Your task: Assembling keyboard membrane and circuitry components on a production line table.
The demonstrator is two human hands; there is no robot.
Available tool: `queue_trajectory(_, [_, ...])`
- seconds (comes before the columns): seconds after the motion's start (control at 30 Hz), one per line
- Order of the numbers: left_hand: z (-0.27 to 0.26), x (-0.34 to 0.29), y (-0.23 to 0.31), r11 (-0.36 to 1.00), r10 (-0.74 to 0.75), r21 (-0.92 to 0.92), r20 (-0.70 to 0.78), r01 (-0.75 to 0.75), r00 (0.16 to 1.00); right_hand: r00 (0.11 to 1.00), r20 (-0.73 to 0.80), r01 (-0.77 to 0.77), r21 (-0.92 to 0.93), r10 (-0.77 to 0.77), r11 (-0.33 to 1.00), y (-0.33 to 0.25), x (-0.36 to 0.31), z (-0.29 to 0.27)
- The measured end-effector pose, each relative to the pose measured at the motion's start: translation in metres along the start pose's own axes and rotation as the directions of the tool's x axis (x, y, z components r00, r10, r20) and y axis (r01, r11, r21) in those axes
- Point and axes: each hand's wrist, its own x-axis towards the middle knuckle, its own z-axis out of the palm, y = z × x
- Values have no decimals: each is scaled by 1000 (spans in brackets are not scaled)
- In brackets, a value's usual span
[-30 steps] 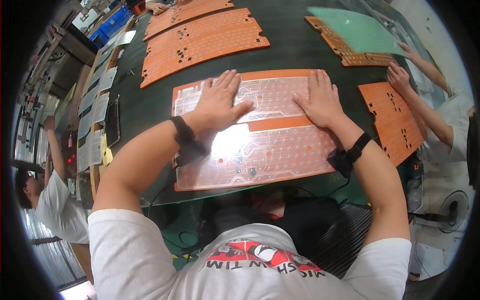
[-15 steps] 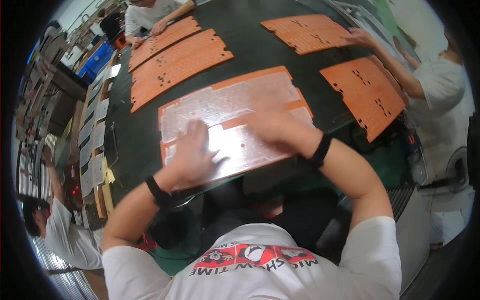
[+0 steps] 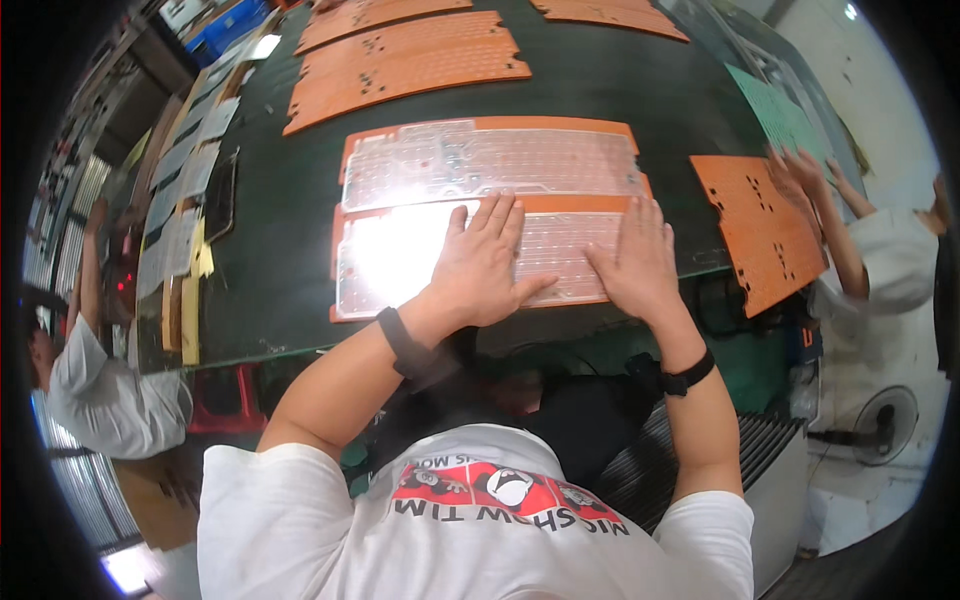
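Observation:
An orange board [image 3: 545,123] lies on the dark green table in front of me. Two clear plastic sheets cover it: a far sheet [image 3: 540,162] and a near sheet [image 3: 562,240], with an orange strip showing between them. Palm down on the middle of the near sheet is my left hand [image 3: 485,258], its fingers stretched toward the far sheet and its thumb apart. My right hand [image 3: 640,265] rests flat at the right end of the same sheet, fingers extended. Neither hand holds anything. Glare whitens the near sheet's left part.
More orange boards lie at the far left [image 3: 405,68], far right [image 3: 615,12] and right [image 3: 757,225]. A co-worker's hands [image 3: 800,175] are beside the right board, near a pale green sheet [image 3: 780,115]. Papers [image 3: 180,185] line the table's left side. A fan [image 3: 888,425] stands at right.
Both hands, blurred and moving before, now lie flat on the near sheet; the left has moved right. The view has shifted. The co-worker's hand has left the far-right board.

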Motion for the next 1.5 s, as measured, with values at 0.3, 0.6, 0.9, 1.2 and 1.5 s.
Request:
queue_trajectory(0.3, [-26, -66, -74, 975, -223, -18, -26, 223, 974, 997, 16, 71, 47, -72, 996, 7, 1, 3])
queue_trajectory(0.6, [-23, -137, -142, 869, -493, -138, -300, 474, 817, 956, 218, 143, 234, -195, 962, -115, 30, -27])
queue_trajectory(0.9, [-27, -165, -138, 837, -538, -429, -532, 339, 654, 800, 197, 530, 213, -567, 821, -284, 28, 3])
queue_trajectory(1.2, [-43, -162, -85, 850, -253, -493, -690, -184, 678, 798, 424, 175, 518, -429, 837, -174, 95, -92])
queue_trajectory(1.5, [-5, -33, 69, 202, 267, -814, -489, -544, 830, 957, 284, -148, 316, 56, 937, 11, 101, -282])
